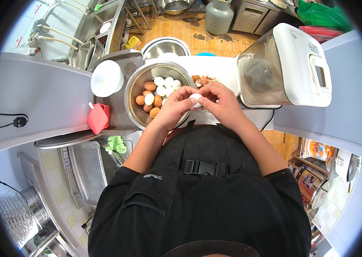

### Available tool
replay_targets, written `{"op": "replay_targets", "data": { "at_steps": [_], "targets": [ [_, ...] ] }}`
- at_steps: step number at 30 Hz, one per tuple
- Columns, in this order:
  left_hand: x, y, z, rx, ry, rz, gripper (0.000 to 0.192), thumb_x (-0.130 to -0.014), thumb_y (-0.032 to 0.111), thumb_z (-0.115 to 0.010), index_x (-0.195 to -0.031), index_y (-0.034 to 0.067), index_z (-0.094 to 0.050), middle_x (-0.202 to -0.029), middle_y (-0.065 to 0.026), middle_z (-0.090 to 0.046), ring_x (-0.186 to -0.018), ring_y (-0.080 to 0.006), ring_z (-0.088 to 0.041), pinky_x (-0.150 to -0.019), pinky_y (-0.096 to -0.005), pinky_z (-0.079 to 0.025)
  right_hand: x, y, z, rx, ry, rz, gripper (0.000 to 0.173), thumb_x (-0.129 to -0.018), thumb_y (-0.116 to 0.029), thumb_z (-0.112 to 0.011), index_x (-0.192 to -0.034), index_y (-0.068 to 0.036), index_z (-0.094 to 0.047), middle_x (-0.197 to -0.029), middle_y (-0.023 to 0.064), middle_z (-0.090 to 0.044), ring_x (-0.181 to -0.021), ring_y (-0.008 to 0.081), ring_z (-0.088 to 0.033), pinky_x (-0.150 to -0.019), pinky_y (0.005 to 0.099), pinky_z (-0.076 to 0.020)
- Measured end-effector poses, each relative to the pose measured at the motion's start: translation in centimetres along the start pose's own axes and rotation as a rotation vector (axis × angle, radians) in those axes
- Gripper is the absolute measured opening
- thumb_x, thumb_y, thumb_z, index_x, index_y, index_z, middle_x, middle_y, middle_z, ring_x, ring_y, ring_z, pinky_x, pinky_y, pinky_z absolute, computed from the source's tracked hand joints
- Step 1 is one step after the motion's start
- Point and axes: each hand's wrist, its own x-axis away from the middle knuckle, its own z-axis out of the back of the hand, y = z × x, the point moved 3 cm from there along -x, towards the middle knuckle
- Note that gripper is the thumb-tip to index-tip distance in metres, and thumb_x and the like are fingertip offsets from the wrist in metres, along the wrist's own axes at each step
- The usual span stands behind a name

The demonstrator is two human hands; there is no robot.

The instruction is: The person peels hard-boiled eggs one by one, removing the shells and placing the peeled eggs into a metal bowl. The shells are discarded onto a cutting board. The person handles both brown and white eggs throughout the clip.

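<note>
Between the fingertips of both hands is a white, apparently peeled egg [195,100]. My left hand [178,103] grips it from the left, over the rim of a stainless steel bowl [132,106]. From the right, my right hand [220,99] has its thumb and fingers on the same egg. Inside the bowl lie several brown eggs in their shells [150,86] and several white peeled eggs [160,91]. Just beyond my right hand is a heap of broken brown eggshells [202,81], partly hidden by the fingers.
A large clear container with a white lid [309,67] stands at the right. On the left are a white round tub [107,78] and a red plastic container [99,117]. Behind the bowl sits another metal basin [165,48]. A gas cylinder [219,17] stands on the wood-look floor.
</note>
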Motion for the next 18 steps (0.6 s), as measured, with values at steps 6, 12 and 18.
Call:
{"op": "replay_targets", "data": {
  "at_steps": [6,12,18],
  "targets": [
    [0.3,0.5,-0.2,-0.022,-0.017,-0.002,0.031,-0.102,0.016,-0.074,-0.128,0.002,-0.066,-0.12,-0.0047,-0.072,-0.106,-0.0121,-0.066,-0.092,-0.0293,-0.053,0.2,0.5,0.0,-0.022,0.007,0.063,0.015,-0.098,-0.008,-0.079,-0.11,-0.001,-0.077,-0.105,0.0047,-0.068,-0.087,0.011,-0.066,-0.078,0.0279,-0.0551],
    [0.4,0.4,0.1,-0.057,0.019,-0.021,0.028,-0.104,0.015,-0.073,-0.128,0.001,-0.066,-0.119,-0.0044,-0.072,-0.105,-0.0116,-0.066,-0.091,-0.0296,-0.053,0.5,-0.8,-0.3,0.137,0.044,0.135,0.014,-0.096,-0.006,-0.079,-0.108,-0.002,-0.075,-0.103,0.0072,-0.07,-0.084,0.0149,-0.069,-0.075,0.0302,-0.0571],
    [0.3,0.4,0.0,-0.099,0.034,0.002,0.027,-0.104,0.015,-0.073,-0.126,0.001,-0.066,-0.117,-0.0041,-0.072,-0.102,-0.0114,-0.066,-0.089,-0.0288,-0.054,0.5,-1.0,-0.3,0.269,0.092,0.22,0.014,-0.093,-0.003,-0.075,-0.107,-0.003,-0.076,-0.098,0.0098,-0.072,-0.082,0.0205,-0.071,-0.074,0.0321,-0.0589]
  ]
}}
